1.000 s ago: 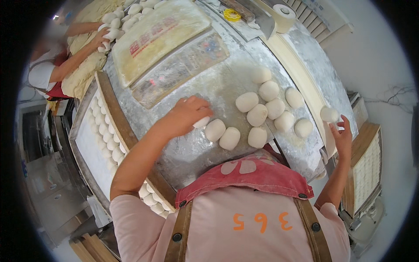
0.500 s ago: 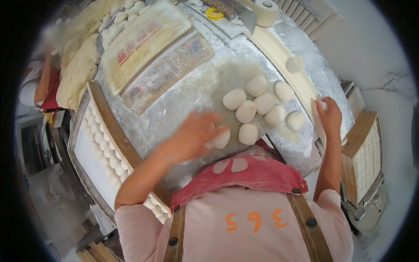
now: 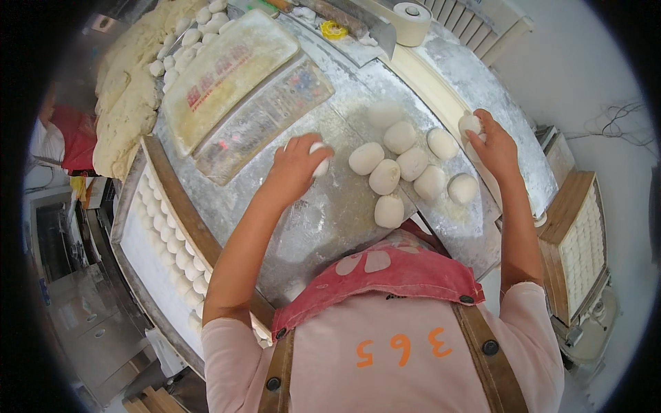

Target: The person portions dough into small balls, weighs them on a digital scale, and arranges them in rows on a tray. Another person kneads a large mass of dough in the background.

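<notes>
My left hand (image 3: 297,167) is curled round a round white dough ball (image 3: 320,160) above the floured metal table, left of a cluster of several dough balls (image 3: 384,177). Part of that ball is hidden by the fingers. On the right, my right hand (image 3: 494,146) grips another dough ball (image 3: 470,124) at the cream conveyor belt (image 3: 430,81). Its thumb and fingers close on the side of the ball. The cluster lies between my hands, close to my red apron (image 3: 385,265).
At my left stands a wooden-edged tray (image 3: 182,206) with rows of small dough pieces; a similar tray (image 3: 582,251) is at the right. A plastic-covered board (image 3: 234,72) and a large dough mass (image 3: 124,103) lie far left. A person in red (image 3: 72,138) stands beyond.
My left hand has moved up and away from my apron, with a dough ball in it. My right hand has gone farther along the belt and closed on a dough ball there.
</notes>
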Tool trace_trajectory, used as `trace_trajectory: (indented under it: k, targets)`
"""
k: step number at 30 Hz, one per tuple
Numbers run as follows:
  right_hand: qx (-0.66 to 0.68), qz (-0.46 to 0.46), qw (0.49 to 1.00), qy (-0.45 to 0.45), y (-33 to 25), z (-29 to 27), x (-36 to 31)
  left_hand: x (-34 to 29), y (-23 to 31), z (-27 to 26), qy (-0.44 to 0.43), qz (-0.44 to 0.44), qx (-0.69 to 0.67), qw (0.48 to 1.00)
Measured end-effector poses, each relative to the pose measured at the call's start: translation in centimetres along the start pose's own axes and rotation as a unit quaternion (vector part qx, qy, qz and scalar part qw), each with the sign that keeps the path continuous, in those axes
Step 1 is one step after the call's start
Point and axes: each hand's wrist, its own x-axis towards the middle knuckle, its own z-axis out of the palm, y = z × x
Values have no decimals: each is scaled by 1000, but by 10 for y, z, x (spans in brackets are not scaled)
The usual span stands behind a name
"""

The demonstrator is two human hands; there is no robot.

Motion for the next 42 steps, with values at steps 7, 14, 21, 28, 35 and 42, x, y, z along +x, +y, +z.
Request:
trace_trajectory:
  k: [7,14,21,28,35,42]
  targets:
    - [43,14,998,48,-5,-6,-8,62,34,-4,-37,69,9,997]
    - [102,-61,990,79,-49,-12,-10,47,35,1,-52,98,73,991]
    - [292,-236,924,-68,-154,51,9,3,-32,-1,141,-19,-136,980]
    - [195,-201,960,-19,-135,36,-19,-21,-76,-12,238,-233,-623,708]
    - [5,176,980,94,89,-43,-138,4,-102,-137,280,-223,-391,848]
    - [-38,184,978,95,103,-22,-132,25,-211,-127,179,-238,132,945]
